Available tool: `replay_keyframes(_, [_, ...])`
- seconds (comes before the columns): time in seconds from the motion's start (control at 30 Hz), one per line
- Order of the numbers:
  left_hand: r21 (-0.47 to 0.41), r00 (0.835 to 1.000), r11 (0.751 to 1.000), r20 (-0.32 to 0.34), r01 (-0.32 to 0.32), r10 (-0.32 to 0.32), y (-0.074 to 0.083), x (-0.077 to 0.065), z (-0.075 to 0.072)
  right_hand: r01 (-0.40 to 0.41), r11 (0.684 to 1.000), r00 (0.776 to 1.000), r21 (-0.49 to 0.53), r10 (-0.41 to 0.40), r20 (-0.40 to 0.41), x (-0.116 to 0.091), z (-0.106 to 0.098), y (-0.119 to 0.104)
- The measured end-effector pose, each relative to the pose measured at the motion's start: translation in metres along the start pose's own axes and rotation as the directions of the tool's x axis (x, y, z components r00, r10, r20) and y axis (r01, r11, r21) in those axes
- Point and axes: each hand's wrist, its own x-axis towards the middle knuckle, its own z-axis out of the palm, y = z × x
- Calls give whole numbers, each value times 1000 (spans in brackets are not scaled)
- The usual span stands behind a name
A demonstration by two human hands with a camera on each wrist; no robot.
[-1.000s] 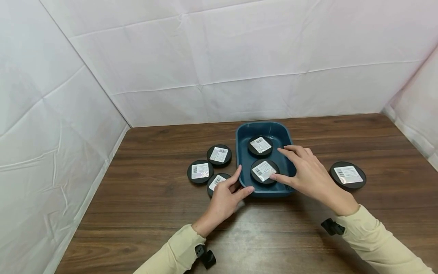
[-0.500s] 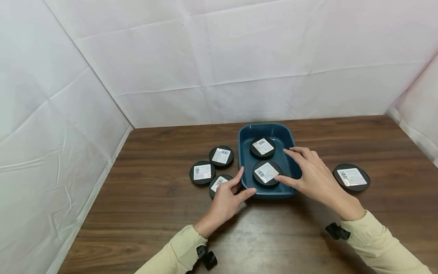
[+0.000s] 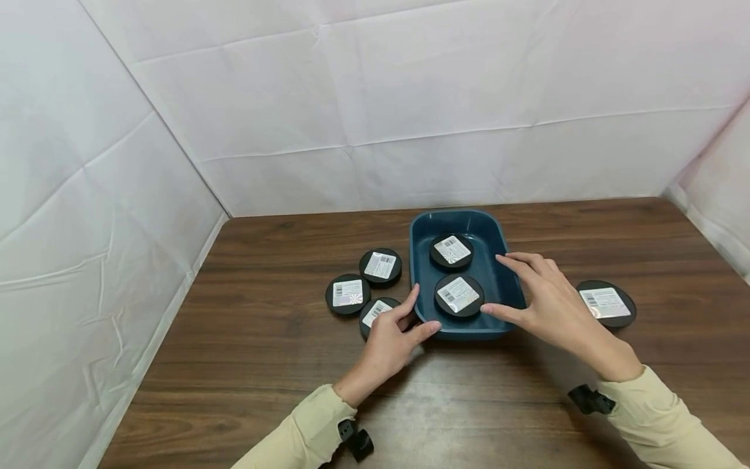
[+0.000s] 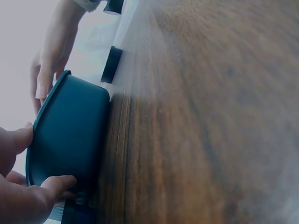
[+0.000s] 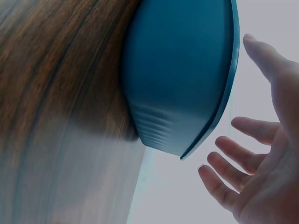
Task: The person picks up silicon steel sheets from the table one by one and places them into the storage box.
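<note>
A dark blue plastic tray (image 3: 492,260) holds two flat black round discs with white barcode labels: a far disc (image 3: 451,252) and a near disc (image 3: 459,296). My left hand (image 3: 388,340) holds the tray's near left corner, its thumb at the front rim and fingers along the left side. In the left wrist view those fingertips touch the tray's outer wall. Over the tray's right rim hovers my right hand (image 3: 545,303), thumb and fingers spread with nothing between them. The thumb tip is close beside the near disc. The right wrist view shows the same spread fingers (image 5: 233,151).
Three matching labelled discs cluster left of the tray: a back disc (image 3: 381,267), a left disc (image 3: 348,294) and a front disc (image 3: 375,316) partly behind my left hand. Another disc (image 3: 607,304) lies right of my right hand. White cloth walls (image 3: 351,98) enclose the wooden table (image 3: 263,365).
My right hand has drawn away to the right, its thumb leaving the near disc, which stays in the tray. The left hand keeps its place at the tray's corner.
</note>
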Motion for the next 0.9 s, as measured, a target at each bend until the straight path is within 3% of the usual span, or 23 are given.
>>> replay_keyframes(0.37, [-8, 1000, 1000, -2, 4, -4, 1, 1, 0, -24, 1000, 1000, 2, 24, 15, -2, -10, 6])
replay_keyframes(0.9, [2, 1000, 1000, -3, 25, -25, 0, 1, 1, -36, 999, 999, 28, 36, 1, -9, -8, 11])
